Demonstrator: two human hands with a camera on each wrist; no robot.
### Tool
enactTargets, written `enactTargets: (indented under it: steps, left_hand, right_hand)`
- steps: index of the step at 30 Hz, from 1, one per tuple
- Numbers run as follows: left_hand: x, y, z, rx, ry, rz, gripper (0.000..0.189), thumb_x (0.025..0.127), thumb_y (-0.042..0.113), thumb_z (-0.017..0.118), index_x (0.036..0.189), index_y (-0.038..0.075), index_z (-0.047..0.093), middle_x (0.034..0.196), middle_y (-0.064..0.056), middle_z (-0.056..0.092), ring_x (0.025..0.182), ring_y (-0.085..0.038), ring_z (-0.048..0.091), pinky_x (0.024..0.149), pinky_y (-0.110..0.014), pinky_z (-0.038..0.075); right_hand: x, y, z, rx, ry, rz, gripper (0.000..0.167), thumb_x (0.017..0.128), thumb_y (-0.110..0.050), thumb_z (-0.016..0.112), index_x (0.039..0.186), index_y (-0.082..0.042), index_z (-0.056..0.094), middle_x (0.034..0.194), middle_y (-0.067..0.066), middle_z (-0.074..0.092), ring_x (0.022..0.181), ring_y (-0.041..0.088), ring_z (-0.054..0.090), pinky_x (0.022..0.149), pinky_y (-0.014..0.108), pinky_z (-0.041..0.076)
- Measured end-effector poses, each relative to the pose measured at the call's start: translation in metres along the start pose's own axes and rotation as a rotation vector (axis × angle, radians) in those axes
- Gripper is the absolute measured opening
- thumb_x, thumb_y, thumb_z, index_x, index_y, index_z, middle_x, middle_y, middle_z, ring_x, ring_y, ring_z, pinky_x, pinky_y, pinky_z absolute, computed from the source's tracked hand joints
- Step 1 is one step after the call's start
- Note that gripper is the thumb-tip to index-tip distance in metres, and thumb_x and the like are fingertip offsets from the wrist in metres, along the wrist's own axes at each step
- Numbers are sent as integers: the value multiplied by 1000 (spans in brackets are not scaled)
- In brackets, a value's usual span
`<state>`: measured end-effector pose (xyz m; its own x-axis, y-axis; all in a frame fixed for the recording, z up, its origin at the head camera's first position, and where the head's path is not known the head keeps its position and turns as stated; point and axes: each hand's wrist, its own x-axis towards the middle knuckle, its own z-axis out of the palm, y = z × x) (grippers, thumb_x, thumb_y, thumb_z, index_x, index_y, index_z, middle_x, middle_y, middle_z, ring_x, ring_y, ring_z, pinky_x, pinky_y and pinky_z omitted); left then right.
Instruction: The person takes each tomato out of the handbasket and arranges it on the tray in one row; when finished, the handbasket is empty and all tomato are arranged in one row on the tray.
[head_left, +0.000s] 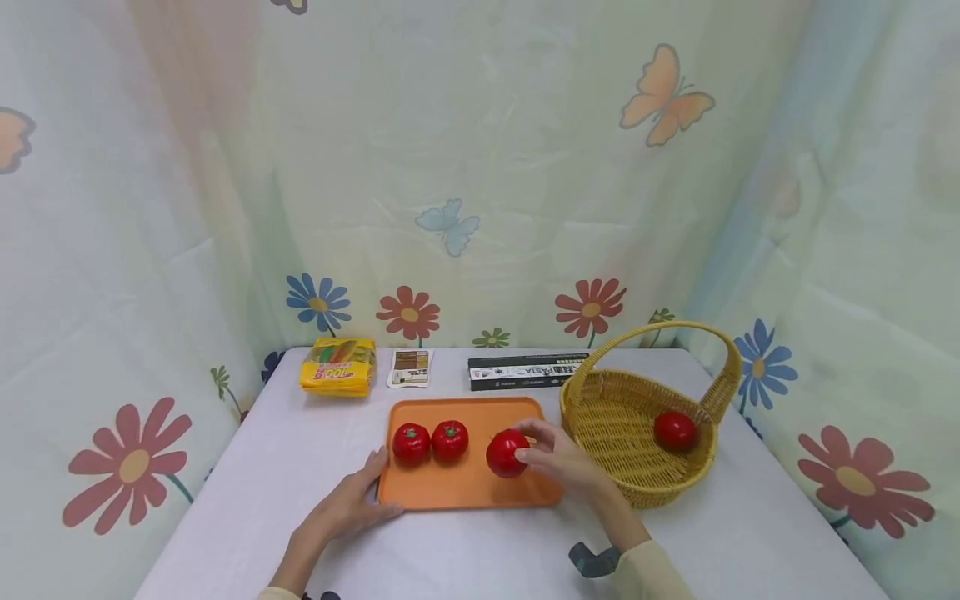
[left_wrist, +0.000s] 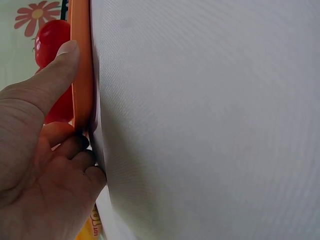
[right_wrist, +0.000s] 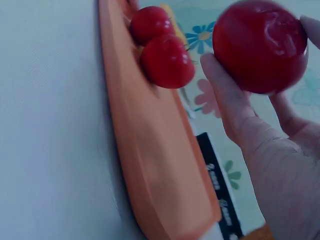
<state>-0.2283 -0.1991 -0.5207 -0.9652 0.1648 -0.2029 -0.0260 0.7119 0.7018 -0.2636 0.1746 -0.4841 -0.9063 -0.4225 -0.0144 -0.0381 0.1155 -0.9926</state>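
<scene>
In the head view, my right hand [head_left: 558,458] holds a red tomato [head_left: 504,454] over the right half of an orange tray [head_left: 472,492]. The right wrist view has this glossy tomato [right_wrist: 260,47] between thumb and fingers. Two more tomatoes, one on the left [head_left: 411,443] and one beside it [head_left: 450,441], sit in the left part of the tray with green stems up. My left hand [head_left: 352,500] grips the tray's near left corner. In the left wrist view its thumb lies against the tray wall [left_wrist: 82,95], with fingers curled at the end.
A yellow wicker basket [head_left: 622,417] with a tall handle stands right of the tray and contains another red tomato [head_left: 676,432]. Behind the tray lie a yellow packet [head_left: 339,367], a small brown-and-white sachet [head_left: 410,368] and a long black pasta box [head_left: 525,372]. A flowered curtain [head_left: 480,167] backs the table.
</scene>
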Motion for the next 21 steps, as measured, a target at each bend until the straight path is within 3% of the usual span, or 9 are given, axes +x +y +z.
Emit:
enactTargets:
  steps: [3, 6, 10, 13, 16, 21]
  left_hand:
    - [0, 1, 0, -1, -7, 11, 110, 85, 36, 93, 171, 8, 30, 175, -19, 30, 164, -40, 23, 130, -62, 26]
    - [1, 3, 0, 8, -5, 9, 110, 85, 37, 93, 171, 9, 30, 175, -19, 30, 164, -40, 23, 130, -61, 26]
    - [1, 3, -2, 16, 4, -1, 111, 84, 37, 94, 171, 9, 30, 175, -18, 31, 164, -39, 24, 130, -62, 26]
    - [2, 2, -1, 17, 3, -6, 112, 84, 37, 94, 171, 9, 29, 175, -19, 31, 164, -39, 24, 130, -62, 27]
    - [2, 0, 0, 14, 1, -11, 112, 84, 38, 94, 171, 9, 30, 175, -19, 31, 164, -40, 24, 130, -62, 27]
    - [1, 1, 0, 0, 5, -15, 111, 84, 37, 94, 171, 9, 30, 175, -19, 30, 164, -40, 23, 130, -63, 26]
  right_hand:
    - [12, 3, 11, -32, 148, 89, 46, 99, -17, 79, 135, -2, 55, 140, 20, 63, 124, 32, 62, 98, 36, 62]
    - [25, 7, 20, -71, 240, 89, 57, 92, -12, 86, 138, -4, 55, 138, 20, 65, 125, 36, 63, 105, 47, 60]
    - [42, 17, 28, -248, 265, -53, 76, 80, 0, 92, 146, 4, 55, 133, 22, 62, 126, 41, 60, 113, 60, 52]
    - [52, 25, 33, -425, 298, -117, 80, 72, 3, 97, 143, 5, 62, 126, 20, 59, 123, 42, 59, 111, 64, 52]
    - [57, 30, 38, -500, 326, -88, 76, 67, 0, 102, 136, 0, 69, 124, 16, 55, 124, 40, 57, 112, 65, 51]
    - [63, 30, 43, -476, 305, -44, 75, 66, 2, 102, 129, -6, 62, 129, 15, 60, 129, 40, 57, 114, 64, 50]
